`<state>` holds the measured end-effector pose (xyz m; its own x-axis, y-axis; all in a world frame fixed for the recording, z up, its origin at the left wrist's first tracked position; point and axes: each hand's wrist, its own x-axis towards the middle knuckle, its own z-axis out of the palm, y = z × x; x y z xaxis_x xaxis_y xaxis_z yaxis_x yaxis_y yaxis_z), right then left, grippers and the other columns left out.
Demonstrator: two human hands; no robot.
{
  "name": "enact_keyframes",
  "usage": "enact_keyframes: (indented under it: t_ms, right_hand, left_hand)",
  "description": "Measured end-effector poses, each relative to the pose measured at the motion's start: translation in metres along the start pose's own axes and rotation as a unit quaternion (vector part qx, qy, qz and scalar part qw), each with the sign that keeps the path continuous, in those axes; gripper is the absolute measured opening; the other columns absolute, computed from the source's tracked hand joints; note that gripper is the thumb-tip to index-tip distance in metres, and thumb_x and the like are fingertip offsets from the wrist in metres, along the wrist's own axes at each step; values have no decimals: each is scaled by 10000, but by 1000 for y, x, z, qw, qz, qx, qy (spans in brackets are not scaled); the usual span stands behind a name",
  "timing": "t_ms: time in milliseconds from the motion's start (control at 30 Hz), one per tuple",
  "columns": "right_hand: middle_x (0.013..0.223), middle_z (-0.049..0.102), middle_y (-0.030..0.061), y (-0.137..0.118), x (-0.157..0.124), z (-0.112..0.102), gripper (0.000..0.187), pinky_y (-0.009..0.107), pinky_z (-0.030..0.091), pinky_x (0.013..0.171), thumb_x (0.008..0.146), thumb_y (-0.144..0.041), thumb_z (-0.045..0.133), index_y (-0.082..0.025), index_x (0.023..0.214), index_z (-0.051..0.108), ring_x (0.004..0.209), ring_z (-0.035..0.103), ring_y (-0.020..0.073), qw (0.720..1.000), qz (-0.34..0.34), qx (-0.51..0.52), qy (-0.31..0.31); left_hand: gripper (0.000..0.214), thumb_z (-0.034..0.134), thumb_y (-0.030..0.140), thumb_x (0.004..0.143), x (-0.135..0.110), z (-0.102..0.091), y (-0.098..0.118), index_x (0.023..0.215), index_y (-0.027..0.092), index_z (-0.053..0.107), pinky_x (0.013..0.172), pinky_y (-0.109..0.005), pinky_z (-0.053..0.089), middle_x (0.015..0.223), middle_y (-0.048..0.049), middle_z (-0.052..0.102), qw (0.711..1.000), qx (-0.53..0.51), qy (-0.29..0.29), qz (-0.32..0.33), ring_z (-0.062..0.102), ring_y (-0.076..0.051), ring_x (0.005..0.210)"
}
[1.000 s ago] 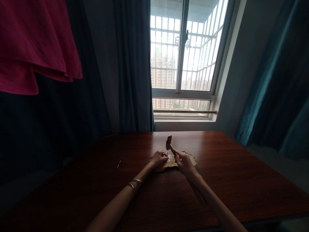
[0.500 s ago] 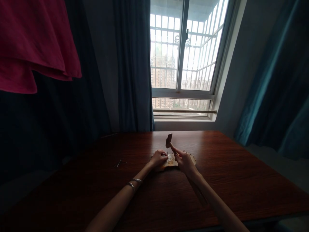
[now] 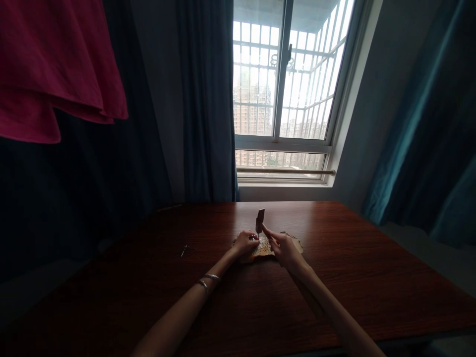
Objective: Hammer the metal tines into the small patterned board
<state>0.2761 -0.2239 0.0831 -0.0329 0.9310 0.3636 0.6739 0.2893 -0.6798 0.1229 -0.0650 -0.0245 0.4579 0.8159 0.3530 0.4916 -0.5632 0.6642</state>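
A pale, speckled flat wooden piece [image 3: 265, 246] lies on the dark wooden table [image 3: 334, 258], far from me. My left hand [image 3: 243, 243] rests on its left part with fingers pinched around a small upright nail [image 3: 256, 237]. My right hand [image 3: 283, 249] is closed on the handle of a small hammer [image 3: 260, 221], whose dark head stands just above the nail. Two bracelets circle my left wrist.
A few small dark metal bits [image 3: 185, 250] lie on the table to the left. Behind the table are a barred window [image 3: 286, 89] and blue curtains [image 3: 206, 99]. A red cloth [image 3: 55, 64] hangs at the upper left.
The hammer head rose slightly half a second ago and has come back down close to the nail. My left hand has stayed put.
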Motion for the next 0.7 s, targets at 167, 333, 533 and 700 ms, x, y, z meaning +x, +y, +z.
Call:
enact_keyframes:
  t_ms: [167, 333, 533, 700]
  right_hand:
    - [630, 583, -14, -3, 10, -7, 493, 152, 375, 507, 847, -173, 412, -162, 1333, 492, 478, 440, 65, 1000, -15, 5, 12]
    - [591, 576, -24, -9, 10, -11, 488, 152, 358, 510, 831, -150, 447, -224, 1306, 527, 489, 452, 73, 999, -12, -32, -14]
    - [587, 536, -29, -9, 13, -14, 513, 161, 371, 530, 838, -160, 414, -190, 1347, 475, 497, 442, 78, 999, -29, -23, 16]
    - [589, 580, -16, -8, 13, -12, 470, 174, 387, 544, 834, -184, 440, -255, 1285, 549, 521, 491, 99, 999, -5, -39, -12]
  left_hand:
    - [186, 629, 331, 679, 0, 0, 1, 709, 158, 690, 671, -234, 413, 789, -27, 669, 1000, 8, 1, 3, 588, -159, 726]
    - [189, 628, 335, 677, -1, -1, 4, 723, 165, 697, 658, -237, 409, 787, -25, 673, 1000, 13, 1, -17, 589, -162, 719]
    - [177, 634, 333, 675, -2, -3, 6, 707, 170, 695, 682, -239, 413, 798, -25, 678, 1000, 11, 3, -6, 596, -165, 738]
    - [176, 628, 324, 675, -2, -2, 5, 723, 171, 699, 672, -235, 412, 800, -25, 678, 1000, 13, 2, -7, 589, -158, 721]
